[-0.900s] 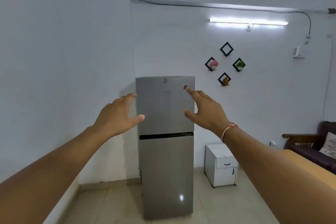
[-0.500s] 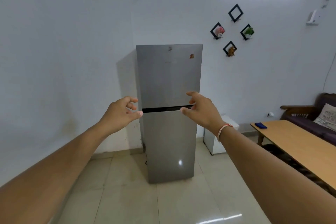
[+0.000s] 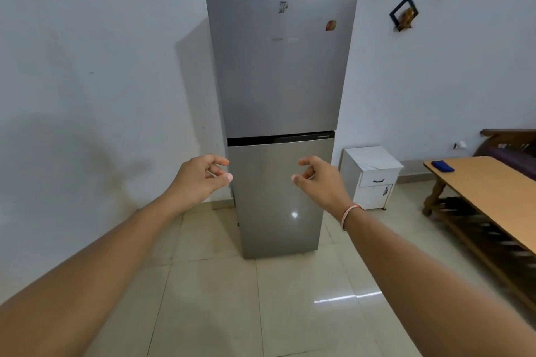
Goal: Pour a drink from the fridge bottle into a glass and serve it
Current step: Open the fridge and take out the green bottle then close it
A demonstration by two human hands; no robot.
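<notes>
A tall silver two-door fridge (image 3: pixel 280 81) stands against the white wall straight ahead, both doors closed. No bottle or glass is in view. Both my arms are stretched out toward it. My left hand (image 3: pixel 200 180) hovers at the left edge of the lower door, fingers loosely curled, holding nothing. My right hand (image 3: pixel 319 180), with a thread band at the wrist, hovers before the lower door, fingers also curled and empty. Neither hand appears to touch the fridge.
A small white cabinet (image 3: pixel 372 177) stands right of the fridge. A long wooden table (image 3: pixel 493 197) with a dark blue object (image 3: pixel 442 166) runs along the right side, a dark sofa (image 3: pixel 510 151) behind it. Tiled floor lies in front of the fridge.
The view has tilted downward and come closer to the fridge. Both hands have dropped from the upper door level to the lower door, and their fingers have curled in.
</notes>
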